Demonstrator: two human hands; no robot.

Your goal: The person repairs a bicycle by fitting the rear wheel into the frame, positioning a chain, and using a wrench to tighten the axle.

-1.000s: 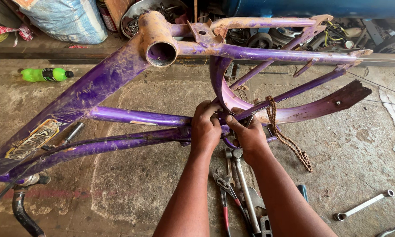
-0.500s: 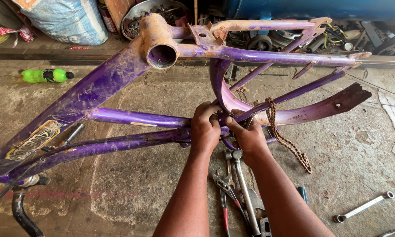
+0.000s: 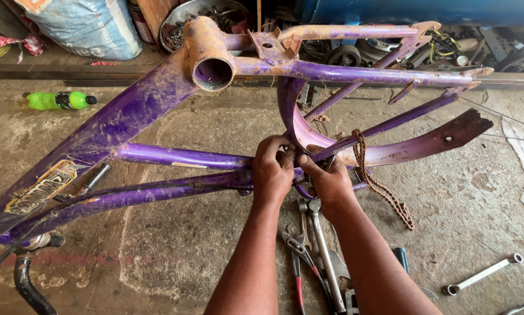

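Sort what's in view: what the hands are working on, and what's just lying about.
In hand: purple bike frame, purple mudguard, left hand, right hand.
Lying about: green bottle, rusty chain, pliers, spanner, sack.

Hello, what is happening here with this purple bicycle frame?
A person works with both bare hands on an upturned purple bike frame on a concrete floor. The left hand and right hand press together at the spot where the curved mudguard meets the frame tubes; what the fingers grip there is hidden. A rusty chain hangs over a tube beside the right hand. Pliers, a hammer-like tool and a spanner lie on the floor below.
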